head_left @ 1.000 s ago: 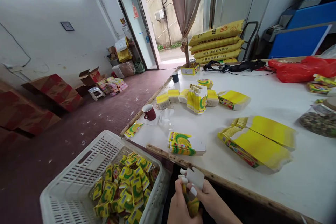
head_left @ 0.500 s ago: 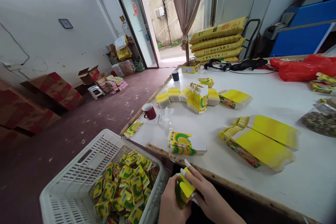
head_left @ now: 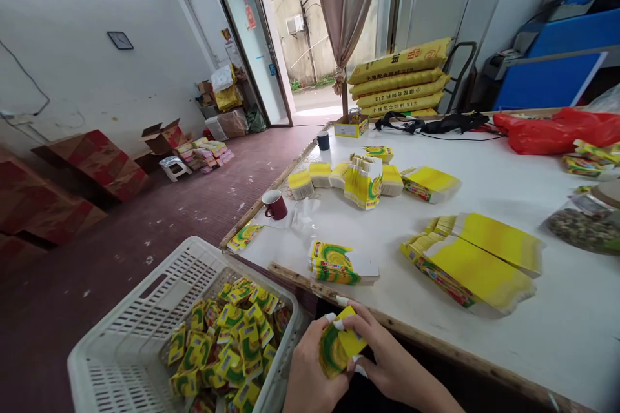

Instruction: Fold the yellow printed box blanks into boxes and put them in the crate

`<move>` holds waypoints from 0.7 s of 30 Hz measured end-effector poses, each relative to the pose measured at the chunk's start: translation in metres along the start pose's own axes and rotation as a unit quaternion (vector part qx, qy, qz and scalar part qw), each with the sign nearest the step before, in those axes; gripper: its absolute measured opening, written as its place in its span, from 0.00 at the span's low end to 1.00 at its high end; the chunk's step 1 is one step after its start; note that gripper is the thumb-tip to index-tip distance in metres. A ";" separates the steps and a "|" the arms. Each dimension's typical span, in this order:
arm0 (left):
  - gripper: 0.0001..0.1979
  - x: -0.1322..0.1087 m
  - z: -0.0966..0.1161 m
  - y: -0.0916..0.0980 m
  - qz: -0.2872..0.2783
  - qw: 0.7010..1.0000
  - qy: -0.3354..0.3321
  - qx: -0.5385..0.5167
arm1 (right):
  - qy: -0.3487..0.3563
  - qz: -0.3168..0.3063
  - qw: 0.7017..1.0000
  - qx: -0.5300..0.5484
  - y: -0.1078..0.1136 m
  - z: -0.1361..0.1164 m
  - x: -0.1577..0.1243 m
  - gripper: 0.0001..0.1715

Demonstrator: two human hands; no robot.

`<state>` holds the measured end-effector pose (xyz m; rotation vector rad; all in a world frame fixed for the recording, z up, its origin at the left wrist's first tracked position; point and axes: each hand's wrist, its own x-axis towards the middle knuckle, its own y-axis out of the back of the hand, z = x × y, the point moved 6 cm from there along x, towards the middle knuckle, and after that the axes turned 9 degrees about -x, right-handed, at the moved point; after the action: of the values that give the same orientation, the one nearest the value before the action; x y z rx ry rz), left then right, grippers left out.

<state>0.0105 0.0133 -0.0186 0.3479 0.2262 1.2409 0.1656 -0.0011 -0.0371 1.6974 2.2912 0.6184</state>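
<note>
Between both hands, just off the table's front edge, is a small yellow and green card box. My left hand wraps round its left side. On its right, my right hand grips the yellow flap end with thumb and fingers. White coverings show on several fingertips. To the left of my hands stands a white plastic basket holding many similar yellow boxes. On the table in front lies a stack of flat printed cartons.
The white table has a wooden edge. On it are larger carton stacks, a maroon mug, a dark mug, a red plastic bag and a clear container. Cardboard boxes stand along the left wall.
The box has turned in my hands, so more of its green-swirled face shows. My right fingers have shifted over the yellow flap. The view has moved slightly.
</note>
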 end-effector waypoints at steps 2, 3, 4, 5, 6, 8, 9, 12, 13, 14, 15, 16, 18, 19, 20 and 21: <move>0.27 -0.001 -0.003 0.000 -0.006 0.999 0.025 -0.027 | 0.001 -0.018 1.000 -0.021 0.001 -0.001 0.002 0.25; 0.27 -0.001 -0.003 0.000 -0.008 0.998 0.033 -0.044 | 0.006 -0.029 0.999 -0.028 0.004 -0.003 0.003 0.21; 0.26 -0.001 -0.003 0.000 -0.009 0.998 0.036 -0.058 | 0.012 -0.038 0.999 -0.030 0.008 -0.006 0.005 0.18; 0.26 -0.001 -0.001 0.000 -0.011 0.997 0.035 -0.068 | 0.020 -0.044 0.998 -0.029 0.012 -0.008 0.006 0.16; 0.25 0.000 0.001 0.000 -0.014 0.997 0.031 -0.072 | 0.027 -0.046 0.998 -0.026 0.015 -0.010 0.007 0.14; 0.25 0.001 0.004 0.001 -0.020 0.998 0.016 -0.064 | 0.035 -0.038 0.998 -0.018 0.019 -0.013 0.008 0.14; 0.25 0.002 0.005 0.001 -0.020 0.998 0.008 -0.055 | 0.036 -0.029 0.999 -0.015 0.020 -0.013 0.008 0.14; 0.26 0.003 0.000 0.004 0.011 0.999 -0.011 -0.044 | 0.028 0.011 0.999 -0.015 0.016 -0.009 0.005 0.17; 0.28 0.003 -0.005 0.006 0.043 0.998 -0.014 -0.050 | 0.022 0.027 0.999 -0.015 0.015 -0.006 0.004 0.18; 0.31 0.003 -0.012 0.009 0.085 0.994 -0.009 -0.063 | 0.013 0.045 0.999 -0.014 0.014 -0.003 0.004 0.19; 0.35 0.002 -0.021 0.012 0.132 0.988 0.003 -0.081 | 0.005 0.065 0.998 -0.013 0.015 0.000 0.004 0.19; 0.38 0.001 -0.031 0.015 0.176 0.978 0.024 -0.108 | 0.000 0.084 0.996 -0.013 0.016 0.002 0.005 0.19; 0.40 0.000 -0.052 0.015 0.218 0.954 0.077 -0.193 | -0.004 0.118 0.993 -0.014 0.019 0.005 0.006 0.17; 0.40 0.000 -0.061 0.012 0.210 0.941 0.105 -0.244 | -0.004 0.128 0.992 -0.015 0.021 0.005 0.007 0.16; 0.39 0.001 -0.066 0.008 0.188 0.927 0.132 -0.295 | -0.004 0.129 0.991 -0.018 0.021 0.005 0.008 0.16; 0.38 0.002 -0.069 0.004 0.162 0.914 0.152 -0.340 | -0.003 0.123 0.992 -0.022 0.020 0.003 0.008 0.15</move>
<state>-0.0166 0.0258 -0.0815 -0.4343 -0.0120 1.6150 0.1816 0.0125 -0.0304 1.9749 2.0634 0.7029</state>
